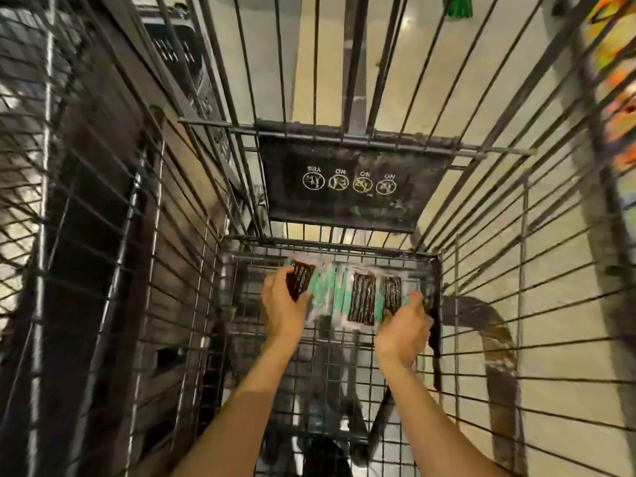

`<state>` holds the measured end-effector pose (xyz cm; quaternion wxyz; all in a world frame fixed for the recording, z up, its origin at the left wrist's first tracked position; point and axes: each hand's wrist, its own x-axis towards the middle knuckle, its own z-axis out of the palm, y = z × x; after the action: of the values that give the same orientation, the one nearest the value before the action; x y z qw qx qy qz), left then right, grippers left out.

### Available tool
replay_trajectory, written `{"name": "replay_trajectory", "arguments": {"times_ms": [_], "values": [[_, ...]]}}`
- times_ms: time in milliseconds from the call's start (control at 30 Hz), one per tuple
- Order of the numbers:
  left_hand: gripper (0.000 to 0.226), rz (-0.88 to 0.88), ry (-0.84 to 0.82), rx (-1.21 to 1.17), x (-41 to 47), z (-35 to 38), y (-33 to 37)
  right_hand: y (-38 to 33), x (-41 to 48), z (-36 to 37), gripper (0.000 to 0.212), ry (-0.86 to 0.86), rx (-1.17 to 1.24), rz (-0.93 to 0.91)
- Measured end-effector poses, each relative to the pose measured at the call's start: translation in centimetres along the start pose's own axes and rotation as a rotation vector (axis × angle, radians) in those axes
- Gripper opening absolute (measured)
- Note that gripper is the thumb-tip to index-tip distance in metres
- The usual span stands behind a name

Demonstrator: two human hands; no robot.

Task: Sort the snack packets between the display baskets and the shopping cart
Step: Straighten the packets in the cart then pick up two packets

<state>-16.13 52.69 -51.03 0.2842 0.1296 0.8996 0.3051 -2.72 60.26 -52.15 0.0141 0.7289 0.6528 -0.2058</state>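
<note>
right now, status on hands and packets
Left hand grips one dark packet. Right hand holds the teal packets by their edge, low in the cart. Nothing blocks the hands.

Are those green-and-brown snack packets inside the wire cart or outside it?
Inside. The green-and-brown plastic snack packets sit low within the black wire shopping cart, held by the left hand and right hand.
</note>
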Motion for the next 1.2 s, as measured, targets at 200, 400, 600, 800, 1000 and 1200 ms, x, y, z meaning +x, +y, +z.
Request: {"name": "replay_trajectory", "arguments": {"times_ms": [200, 400, 600, 800, 1000, 1200], "values": [[0.075, -0.174, -0.07, 0.047, 0.6, 0.0, -0.4, 0.3, 1.2, -0.8, 0.035, -0.014, 0.114, 0.075], [0.072, -0.206, -0.093, 0.042, 1.3, -0.3, -1.1, 0.8, 2.7, -2.7, 0.024, -0.045, 0.328, 0.111], [0.074, -0.231, -0.067, 0.018, 1.7, 0.2, -1.0, -2.2, 0.1, -0.4, 0.032, -0.317, 0.313, 0.0], [0.061, -0.303, -0.125, 0.111, 1.8, 1.0, 0.1, -4.7, 0.2, 0.6, 0.064, -0.368, 0.394, 0.216], [0.059, -0.275, -0.033, -0.06, -0.1, 2.9, 0.9, -5.1, -0.1, 1.3, 0.081, -0.347, 0.31, 0.264], [0.071, -0.377, -0.052, -0.065, 0.4, 3.7, 0.7, -3.7, 0.3, 1.2, 0.068, -0.376, 0.3, 0.219]]}}
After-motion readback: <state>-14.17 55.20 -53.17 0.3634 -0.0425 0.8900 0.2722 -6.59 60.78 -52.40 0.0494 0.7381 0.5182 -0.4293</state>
